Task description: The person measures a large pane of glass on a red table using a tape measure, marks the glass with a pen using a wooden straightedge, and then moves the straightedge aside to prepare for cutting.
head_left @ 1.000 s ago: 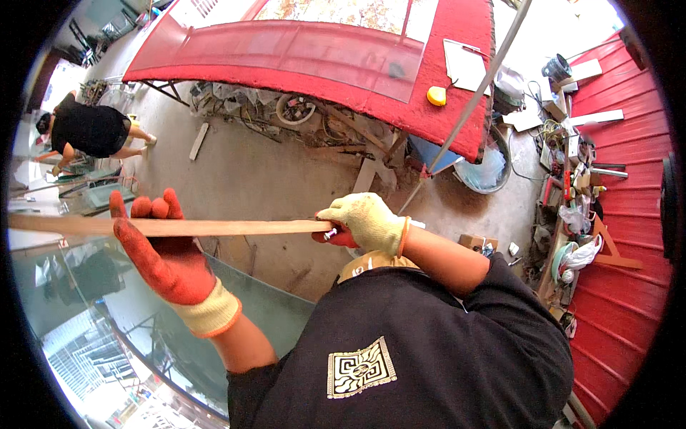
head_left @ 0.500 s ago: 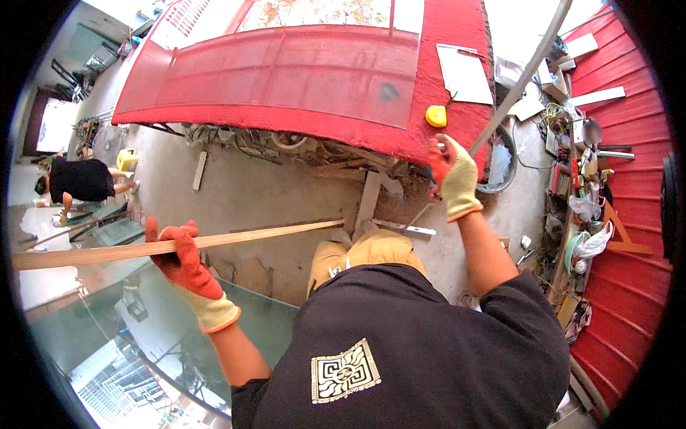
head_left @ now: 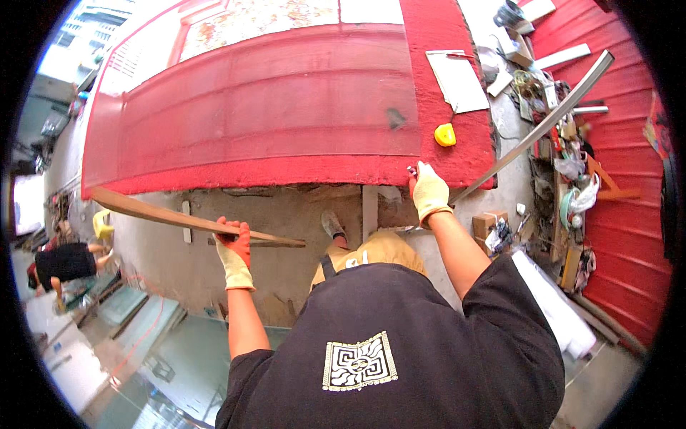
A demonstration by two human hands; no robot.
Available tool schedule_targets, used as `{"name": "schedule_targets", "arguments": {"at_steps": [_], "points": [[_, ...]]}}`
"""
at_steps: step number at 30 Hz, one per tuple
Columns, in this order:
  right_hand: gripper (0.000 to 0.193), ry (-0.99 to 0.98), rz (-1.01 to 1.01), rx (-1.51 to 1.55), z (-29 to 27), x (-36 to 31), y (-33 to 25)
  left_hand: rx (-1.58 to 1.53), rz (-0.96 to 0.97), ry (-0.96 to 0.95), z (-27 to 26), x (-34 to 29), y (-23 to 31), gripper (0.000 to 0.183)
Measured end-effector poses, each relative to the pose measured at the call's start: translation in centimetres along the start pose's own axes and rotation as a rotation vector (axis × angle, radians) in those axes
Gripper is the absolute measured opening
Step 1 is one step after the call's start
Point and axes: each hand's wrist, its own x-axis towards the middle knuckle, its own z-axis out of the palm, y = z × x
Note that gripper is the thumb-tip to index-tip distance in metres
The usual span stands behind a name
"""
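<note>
My left grip (head_left: 236, 250), in a red-palmed cream glove, is clasping a long, flat brown wooden strip (head_left: 157, 212) beside the red carpeted surface's (head_left: 468, 159) near edge. My right grip (head_left: 429, 189) is pinching a small, mostly hidden object (head_left: 412, 171). I should be steadying the strip's left end, sparing the flat transparent glass sheet (head_left: 286, 107).

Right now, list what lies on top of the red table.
A glass pane, a white sheet with a pen, and a yellow tape measure. Whatever is under the white sheet is covered.
</note>
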Motion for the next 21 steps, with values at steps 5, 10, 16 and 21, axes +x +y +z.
{"name": "schedule_targets", "arguments": {"at_steps": [5, 10, 16, 21], "points": [[0.038, -0.024, -0.043, -0.114, -0.2, 0.7, -1.5, 0.012, -0.185, 0.099, -2.3, 5.5, -12.5, 0.073], [0.038, -0.176, 0.030, -0.157, -1.4, 1.7, -2.7, 0.369, -0.219, -0.033, 2.9, 8.0, -16.2, 0.085], [0.034, -0.186, -0.012, -0.186, -0.5, 2.8, -2.3, 0.726, -0.344, 0.053, 6.5, 10.8, -16.1, 0.092], [0.034, -0.247, -0.008, -0.156, -2.4, 2.3, -2.0, 0.685, -0.554, 0.107, 9.0, 8.5, -14.1, 0.071]]}}
